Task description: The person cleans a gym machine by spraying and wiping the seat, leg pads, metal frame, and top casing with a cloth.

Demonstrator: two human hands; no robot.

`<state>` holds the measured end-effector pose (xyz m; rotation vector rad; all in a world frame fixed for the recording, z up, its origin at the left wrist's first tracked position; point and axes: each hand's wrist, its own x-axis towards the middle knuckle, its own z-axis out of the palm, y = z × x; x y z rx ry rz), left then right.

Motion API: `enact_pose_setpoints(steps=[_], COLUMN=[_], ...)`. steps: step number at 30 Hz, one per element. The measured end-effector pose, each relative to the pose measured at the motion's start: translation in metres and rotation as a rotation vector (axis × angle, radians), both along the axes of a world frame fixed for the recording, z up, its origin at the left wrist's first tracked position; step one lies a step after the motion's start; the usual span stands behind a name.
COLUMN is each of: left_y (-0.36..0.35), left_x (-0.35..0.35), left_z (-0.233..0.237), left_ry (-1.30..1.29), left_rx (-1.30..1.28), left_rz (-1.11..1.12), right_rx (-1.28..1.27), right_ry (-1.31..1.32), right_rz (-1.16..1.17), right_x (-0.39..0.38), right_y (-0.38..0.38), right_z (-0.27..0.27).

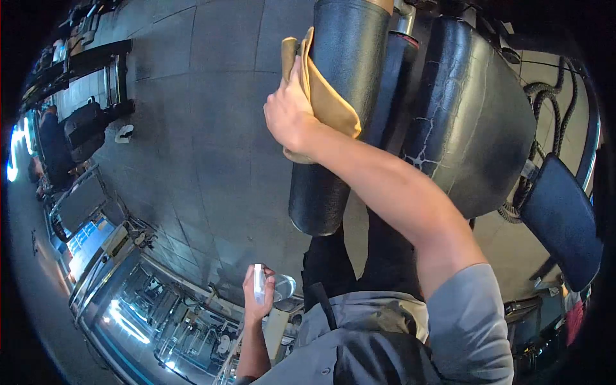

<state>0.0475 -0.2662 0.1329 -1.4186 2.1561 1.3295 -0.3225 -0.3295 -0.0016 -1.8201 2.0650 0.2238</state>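
My right hand (287,114) grips a tan cloth (330,102) and presses it against a long black padded roller (321,199). Part of the cloth hangs over the roller's surface, while a folded end sticks up past my fingers. Low on the left, my left hand (251,295) is closed around a clear spray bottle (282,289) with a white top, held away from the roller. My fingers partly hide the bottle.
Right of the roller stands a large black padded cushion (475,122) with cracked covering. Beyond it are a dark flat pad (561,224) and black coiled cables (558,96). Grey floor tiles (192,115) spread to the left, with gym-like equipment (90,135) farther off.
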Motion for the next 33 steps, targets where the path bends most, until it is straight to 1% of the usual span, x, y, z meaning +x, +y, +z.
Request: enact_pose_setpoints(steps=[2, 3, 4, 5, 6, 8, 9, 11, 12, 14, 15, 16, 17, 18, 19, 20, 21, 22, 23, 24, 25, 26, 28, 29, 31, 32, 33], left_y=[0.007, 0.009, 0.011, 0.012, 0.012, 0.013, 0.014, 0.015, 0.013, 0.009, 0.005, 0.004, 0.004, 0.003, 0.003, 0.002, 0.000, -0.001, -0.002, -0.005, -0.007, -0.010, -0.017, -0.023, -0.037, -0.043, -0.053], left_x=[0.016, 0.009, 0.011, 0.016, 0.018, 0.009, 0.009, 0.006, 0.004, 0.000, -0.004, -0.007, -0.009, -0.011, -0.012, -0.011, -0.012, -0.014, -0.016, -0.017, -0.016, -0.018, -0.022, -0.019, -0.011, -0.011, -0.011], left_z=[-0.011, -0.008, -0.009, -0.012, -0.014, -0.013, -0.014, -0.014, -0.015, -0.018, -0.018, -0.021, -0.023, -0.024, -0.026, -0.027, -0.027, -0.027, -0.025, -0.023, -0.023, -0.023, -0.025, -0.027, -0.035, -0.037, -0.037], left_ry=[0.040, -0.004, -0.004, -0.004, -0.005, 0.004, 0.016, 0.033, 0.023, 0.000, -0.031, -0.028, -0.025, -0.025, -0.011, 0.000, 0.009, 0.014, 0.017, 0.022, 0.015, 0.012, 0.013, 0.007, 0.000, 0.019, 0.034], left_rx=[0.000, 0.061, 0.055, 0.049, 0.046, 0.040, 0.029, 0.032, 0.033, 0.035, 0.032, 0.040, 0.046, 0.048, 0.047, 0.044, 0.042, 0.042, 0.040, 0.038, 0.064, 0.060, 0.056, 0.074, 0.099, 0.071, 0.049], left_rz=[-0.016, 0.037, 0.034, 0.022, 0.007, 0.071, 0.086, 0.128, 0.101, 0.043, -0.027, -0.041, -0.054, -0.068, -0.068, -0.069, -0.072, -0.091, -0.107, -0.121, -0.086, -0.094, -0.104, -0.124, -0.150, -0.144, -0.132], right_rx=[-0.028, -0.042, -0.019, -0.113, -0.112, -0.366, -0.496, -0.514, -0.524, -0.778, -0.918, -0.951, -1.053, -0.992, -1.028, -1.075, -1.078, -1.070, -1.045, -1.016, -0.981, -0.773, -0.626, -0.568, -0.463, -0.414, -0.436], right_ry=[-0.020, -0.027, -0.076, -0.092, -0.252, -0.364, -0.456, -0.497, -0.517, -0.650, -0.729, -0.855, -1.153, -1.383, -1.385, -1.364, -1.623, -1.890, -1.975, -2.061, -2.143, -2.102, -2.079, -2.151, -2.440, -2.461, -1.831], right_rz=[-0.042, -0.060, -0.006, -0.030, 0.016, -0.171, -0.277, -0.542, -0.673, -0.906, -1.022, -1.168, -1.307, -1.424, -1.323, -1.317, -1.374, -1.413, -1.452, -1.485, -1.511, -1.747, -1.762, -1.779, -1.787, -1.734, -1.345], right_x=[0.027, 0.045, 0.066, 0.100, 0.108, 0.168, 0.181, 0.191, 0.191, 0.159, 0.132, 0.090, 0.045, -0.008, -0.062, -0.109, -0.149, -0.172, -0.171, -0.165, -0.160, -0.144, -0.068, -0.019, 0.086, 0.129, 0.171], right_y=[0.001, 0.007, 0.018, 0.038, 0.061, 0.107, 0.130, 0.168, 0.181, 0.183, 0.175, 0.158, 0.137, 0.120, 0.107, 0.089, 0.074, 0.068, 0.070, 0.074, 0.077, 0.080, 0.107, 0.123, 0.160, 0.176, 0.198], right_z=[-0.010, -0.015, -0.010, -0.011, 0.013, 0.005, 0.007, 0.001, -0.007, -0.037, -0.055, -0.062, -0.073, -0.068, -0.081, -0.096, -0.108, -0.113, -0.109, -0.100, -0.093, -0.104, -0.108, -0.106, -0.092, -0.084, -0.106])
